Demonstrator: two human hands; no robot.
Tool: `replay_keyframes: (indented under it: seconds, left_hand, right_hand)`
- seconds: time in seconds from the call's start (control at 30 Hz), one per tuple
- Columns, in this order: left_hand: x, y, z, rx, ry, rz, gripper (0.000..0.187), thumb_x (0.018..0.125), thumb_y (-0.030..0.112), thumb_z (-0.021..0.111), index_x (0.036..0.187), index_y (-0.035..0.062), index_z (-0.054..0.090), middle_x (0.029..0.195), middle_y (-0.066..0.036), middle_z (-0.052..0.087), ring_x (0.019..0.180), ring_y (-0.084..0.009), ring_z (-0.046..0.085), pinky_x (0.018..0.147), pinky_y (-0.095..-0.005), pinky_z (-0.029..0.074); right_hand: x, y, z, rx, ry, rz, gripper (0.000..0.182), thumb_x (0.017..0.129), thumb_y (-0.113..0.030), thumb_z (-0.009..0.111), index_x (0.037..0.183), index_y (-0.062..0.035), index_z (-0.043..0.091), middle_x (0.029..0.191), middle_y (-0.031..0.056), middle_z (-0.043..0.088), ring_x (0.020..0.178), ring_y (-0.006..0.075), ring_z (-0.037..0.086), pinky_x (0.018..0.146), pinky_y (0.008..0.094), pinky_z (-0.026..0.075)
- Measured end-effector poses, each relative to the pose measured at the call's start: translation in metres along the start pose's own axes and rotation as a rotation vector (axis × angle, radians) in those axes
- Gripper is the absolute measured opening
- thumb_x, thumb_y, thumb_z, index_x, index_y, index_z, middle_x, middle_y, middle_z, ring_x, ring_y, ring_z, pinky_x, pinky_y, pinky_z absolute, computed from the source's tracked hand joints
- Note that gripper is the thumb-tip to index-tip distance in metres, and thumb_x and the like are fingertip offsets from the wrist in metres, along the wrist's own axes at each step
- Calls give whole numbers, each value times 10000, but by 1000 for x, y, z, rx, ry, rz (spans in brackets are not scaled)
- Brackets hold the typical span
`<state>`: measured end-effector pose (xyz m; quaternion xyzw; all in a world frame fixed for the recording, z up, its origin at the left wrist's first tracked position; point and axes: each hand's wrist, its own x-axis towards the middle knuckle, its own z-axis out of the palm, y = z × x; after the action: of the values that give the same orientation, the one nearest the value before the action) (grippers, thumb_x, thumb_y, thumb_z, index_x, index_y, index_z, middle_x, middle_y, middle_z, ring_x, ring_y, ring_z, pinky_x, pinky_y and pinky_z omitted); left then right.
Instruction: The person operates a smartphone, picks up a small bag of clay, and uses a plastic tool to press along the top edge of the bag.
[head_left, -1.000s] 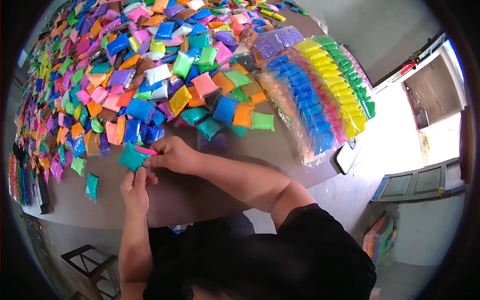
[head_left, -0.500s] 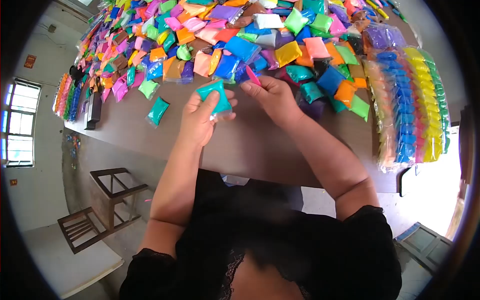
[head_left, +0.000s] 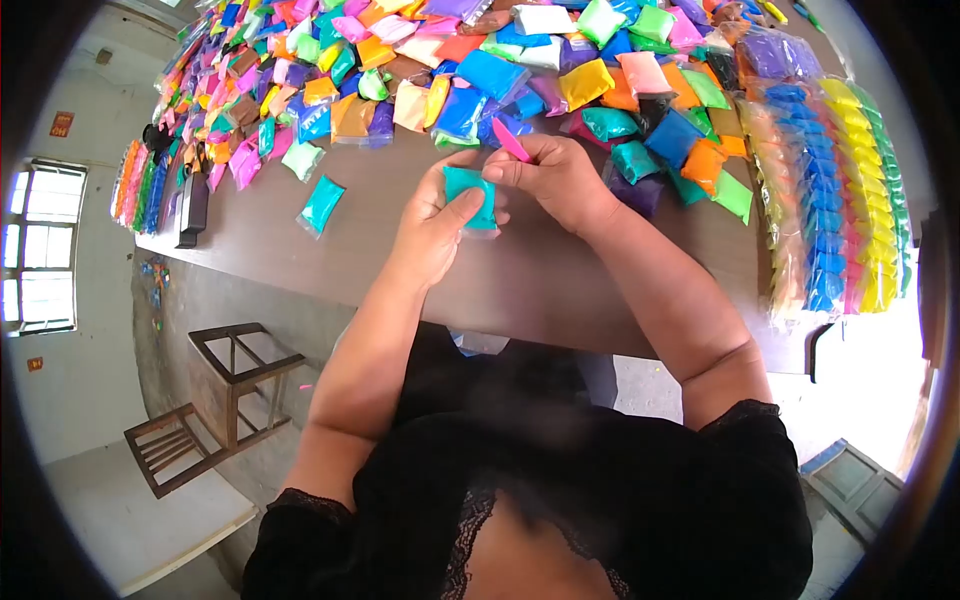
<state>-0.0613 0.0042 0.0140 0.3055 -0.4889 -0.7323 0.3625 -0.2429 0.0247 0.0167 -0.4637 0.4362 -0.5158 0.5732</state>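
Observation:
A small teal packet (head_left: 482, 207) in clear plastic lies across the fingers of my left hand (head_left: 430, 240), with the thumb pressed on its face. My right hand (head_left: 565, 185) pinches a pink, flat, pointed plastic tool (head_left: 511, 140) between thumb and fingers, its tip up and to the left. The right thumb is at the packet's upper right corner; whether it touches cannot be made out. Another teal packet (head_left: 321, 205) lies alone on the brown table (head_left: 370, 255), left of my hands.
A wide heap of many-coloured packets (head_left: 410, 105) covers the table's far side. Joined strips of blue packets (head_left: 822, 200) and yellow packets (head_left: 868, 190) lie at the right edge. A black box-like object (head_left: 194, 212) stands at the left. A wooden chair (head_left: 225, 410) is on the floor.
My left hand has moved right with the teal packet, bringing it up to my right hand. The right hand, still on the pink tool, has shifted slightly. The camera view has moved a little.

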Motion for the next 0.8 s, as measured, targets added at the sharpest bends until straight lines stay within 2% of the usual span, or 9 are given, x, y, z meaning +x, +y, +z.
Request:
replay_keyframes:
  seconds: [0.07, 0.1, 0.13, 0.27, 0.33, 0.37, 0.6, 0.77, 0.8]
  left_hand:
    - [0, -2, -5, -2, 18, -28, 500, 895, 242, 647, 1309, 51, 442, 993, -123, 646, 775, -208, 649, 673, -326, 532]
    - [-1, -4, -7, -5, 38, -31, 473, 883, 236, 663, 1276, 54, 473, 983, -131, 651, 758, -208, 648, 660, -322, 526]
    - [-1, -5, -9, -8, 57, -35, 447, 871, 229, 679, 1244, 57, 503, 973, -139, 657, 741, -209, 647, 648, -319, 520]
    - [-4, 1, -14, 24, -38, -72, 392, 845, 211, 707, 1167, 36, 567, 930, -129, 664, 718, -202, 639, 636, -314, 509]
    - [-2, 2, -17, 73, -120, -145, 344, 816, 194, 733, 1083, 12, 615, 930, -122, 662, 698, -190, 627, 615, -306, 501]
    - [-2, 4, -16, 71, -120, -145, 344, 816, 194, 733, 1083, 12, 615, 930, -122, 662, 698, -190, 627, 615, -306, 501]
    - [0, 12, -17, 211, -191, -301, 341, 767, 137, 767, 1047, -1, 631, 945, -122, 661, 707, -180, 618, 565, -294, 499]
    - [3, 11, -17, 106, -182, -267, 356, 758, 149, 776, 1042, -8, 631, 924, -121, 666, 662, -179, 613, 560, -283, 490]
    - [2, 13, -14, 147, -181, -254, 357, 761, 192, 781, 1025, -6, 644, 860, -86, 656, 640, -152, 604, 562, -265, 476]
  right_hand:
    - [2, 4, -2, -15, 105, -13, 186, 879, -185, 676, 912, -2, 673, 781, 28, 640, 636, 78, 544, 564, 241, 448]
    - [4, 3, -4, -9, 180, 114, 187, 885, -195, 671, 965, -26, 685, 840, 14, 633, 740, 93, 565, 689, 246, 480]
    - [5, 0, -9, -10, 179, 116, 187, 885, -195, 671, 965, -26, 685, 840, 14, 633, 740, 93, 565, 689, 246, 480]
    - [3, -5, -16, 81, 110, 207, 249, 886, -240, 668, 965, -4, 685, 846, 31, 640, 783, 114, 585, 737, 261, 485]
    - [-1, -3, -12, 62, -131, 26, 255, 877, -225, 678, 980, 8, 681, 856, 33, 647, 819, 124, 600, 789, 284, 489]
    - [-1, -3, -9, 84, -162, 58, 247, 867, -208, 687, 993, 5, 682, 863, 31, 651, 843, 126, 606, 826, 293, 484]
    - [-1, -1, -11, 8, -294, 37, 208, 882, -219, 668, 919, -14, 672, 835, 17, 630, 824, 104, 576, 783, 266, 473]
    - [-4, 1, 4, -18, -76, 39, 228, 910, -245, 639, 912, -18, 655, 771, 9, 613, 703, 82, 548, 633, 240, 450]
    - [-2, 3, 3, -19, -78, 40, 228, 910, -245, 639, 912, -18, 655, 771, 9, 613, 703, 82, 548, 633, 240, 450]
